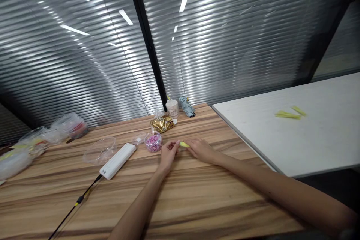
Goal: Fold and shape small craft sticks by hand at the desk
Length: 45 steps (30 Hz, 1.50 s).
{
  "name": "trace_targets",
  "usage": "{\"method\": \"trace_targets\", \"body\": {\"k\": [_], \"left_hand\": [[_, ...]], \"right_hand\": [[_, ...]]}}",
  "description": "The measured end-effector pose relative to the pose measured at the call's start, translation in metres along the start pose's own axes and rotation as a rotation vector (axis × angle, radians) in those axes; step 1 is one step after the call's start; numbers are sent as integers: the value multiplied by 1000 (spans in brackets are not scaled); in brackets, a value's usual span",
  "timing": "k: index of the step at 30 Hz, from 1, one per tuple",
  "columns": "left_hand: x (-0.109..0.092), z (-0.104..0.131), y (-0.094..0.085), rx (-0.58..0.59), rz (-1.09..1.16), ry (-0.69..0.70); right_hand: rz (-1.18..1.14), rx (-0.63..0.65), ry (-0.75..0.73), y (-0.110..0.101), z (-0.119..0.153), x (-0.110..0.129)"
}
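Between my two hands, low over the wooden table (180, 206), is a small yellow strip (184, 144). My left hand (168, 153) has its thumb and fingers closed at the strip's left end. From the other side my right hand (203, 150) grips the strip, with its fingers bent over it; their tips are partly hidden. Just left of my left hand stands a clear round tub (153, 142) filled with small pink and purple pieces, perhaps rubber bands. Its clear lid (138, 139) seems to lie beside it.
Behind the tub are a gold foil packet (162, 123), a white cup (172, 108) and a grey-blue crumpled pouch (186, 107). To the left lie a white power strip (118, 160) with a black cable, a clear plastic bowl (100, 151) and plastic bags (63, 125). Yellow strips (287, 114) rest on the white table (315, 146).
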<state>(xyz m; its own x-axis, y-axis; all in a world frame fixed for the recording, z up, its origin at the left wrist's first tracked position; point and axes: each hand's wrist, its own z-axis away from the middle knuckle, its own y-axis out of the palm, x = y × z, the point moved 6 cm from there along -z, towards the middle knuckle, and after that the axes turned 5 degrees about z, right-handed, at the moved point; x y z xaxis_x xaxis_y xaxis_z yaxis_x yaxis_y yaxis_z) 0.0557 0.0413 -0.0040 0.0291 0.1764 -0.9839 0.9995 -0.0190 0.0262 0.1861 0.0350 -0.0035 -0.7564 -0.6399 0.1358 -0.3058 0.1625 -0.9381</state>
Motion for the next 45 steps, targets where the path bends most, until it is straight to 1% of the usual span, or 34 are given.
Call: {"method": "trace_targets", "body": {"k": [8, 18, 28, 34, 45], "left_hand": [[1, 1, 0, 14, -13, 5], [2, 0, 1, 39, -28, 15], [3, -2, 1, 45, -49, 26], [2, -1, 1, 42, -44, 29], [4, -2, 0, 43, -63, 29]], "right_hand": [[8, 17, 7, -1, 1, 1], [-3, -2, -12, 1, 1, 0], [4, -2, -11, 1, 0, 0], [8, -27, -16, 0, 1, 0], [12, -2, -1, 1, 1, 0]]}}
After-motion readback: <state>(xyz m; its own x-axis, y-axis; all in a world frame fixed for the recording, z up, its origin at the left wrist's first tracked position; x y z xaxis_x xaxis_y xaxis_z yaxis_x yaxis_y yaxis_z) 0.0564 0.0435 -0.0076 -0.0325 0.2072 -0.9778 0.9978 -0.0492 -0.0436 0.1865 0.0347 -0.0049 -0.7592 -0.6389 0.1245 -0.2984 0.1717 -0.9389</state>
